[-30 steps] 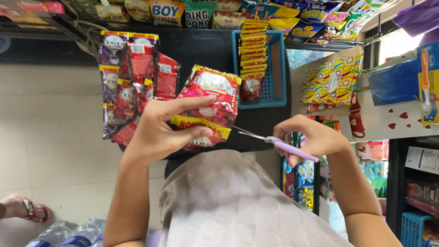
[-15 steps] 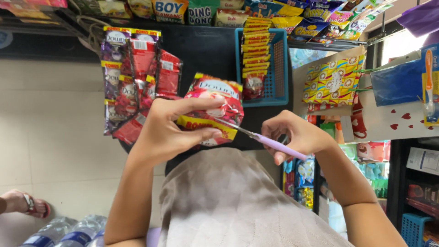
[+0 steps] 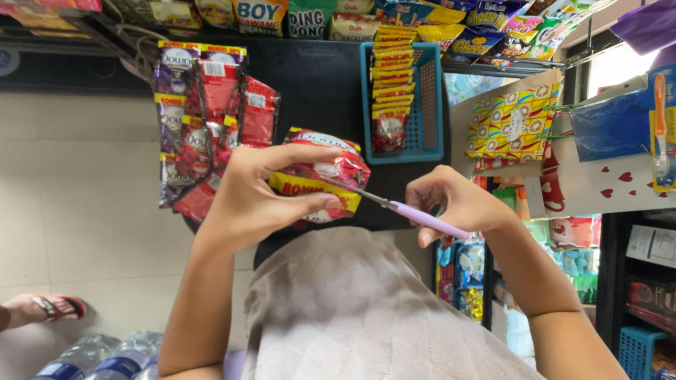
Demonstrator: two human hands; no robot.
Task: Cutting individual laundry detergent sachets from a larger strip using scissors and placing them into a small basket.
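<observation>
My left hand (image 3: 253, 197) grips a strip of red and yellow sachets (image 3: 327, 169), thumb and fingers pinching its edges. My right hand (image 3: 458, 200) holds a pair of small scissors with a lilac handle (image 3: 422, 218). The metal blades (image 3: 370, 195) reach to the lower right edge of the sachets and touch them. Both forearms rise from the bottom of the view over a beige-grey cloth (image 3: 352, 317).
Hanging strips of red and purple sachets (image 3: 204, 119) are just left of my left hand. A blue basket (image 3: 431, 105) holds yellow sachets. Snack bags (image 3: 310, 17) line the top, and a card of yellow packets (image 3: 514, 119) hangs right. Water bottles (image 3: 105, 359) and a sandalled foot (image 3: 42, 309) sit bottom left.
My right hand has brought the scissors leftward, so the blades now meet the sachets. My left hand has kept hold of the sachets and shifted slightly.
</observation>
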